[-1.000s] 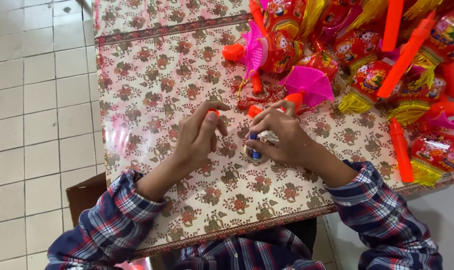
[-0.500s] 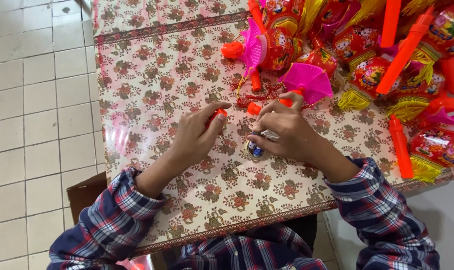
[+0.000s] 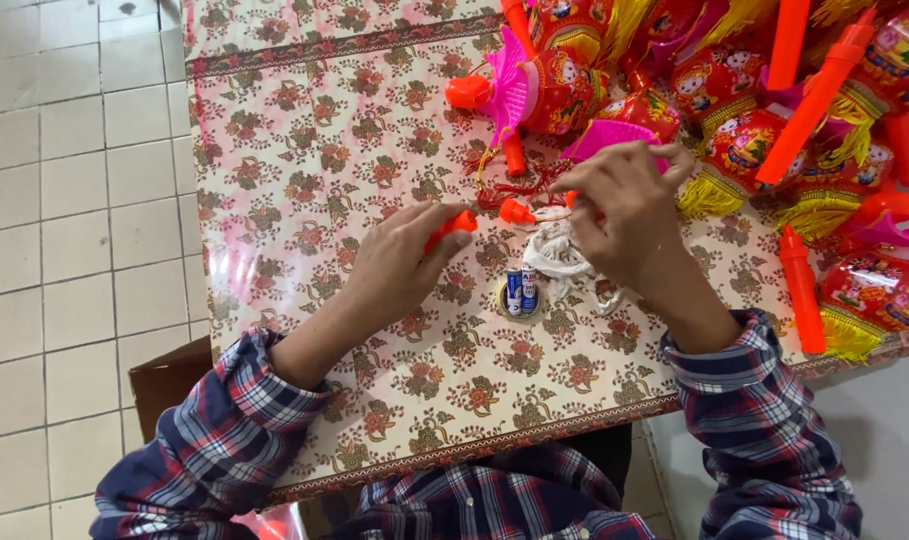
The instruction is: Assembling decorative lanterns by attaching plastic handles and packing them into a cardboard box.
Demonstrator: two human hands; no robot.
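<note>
A small orange plastic piece (image 3: 451,228) is pinched between the fingertips of the left hand (image 3: 399,270), just above the flowered tablecloth (image 3: 304,150), near the middle of the table. The right hand (image 3: 629,215) is a little to the right and higher; its fingers are closed together on a second small orange part (image 3: 571,199), and thin white wires (image 3: 556,250) hang below this hand down to the cloth. Between the two hands lies another orange cap (image 3: 515,212), touching the cloth, with a red string (image 3: 519,187) just behind it. Below the wires two small batteries (image 3: 520,292) with blue and white covers lie side by side, near both hands but not touched by them. Further back and to the right a heap of red lanterns (image 3: 734,110) with yellow tassels and long orange handles (image 3: 810,98) fills the corner of the table. One orange handle (image 3: 802,290) lies alone near the right edge.
</note>
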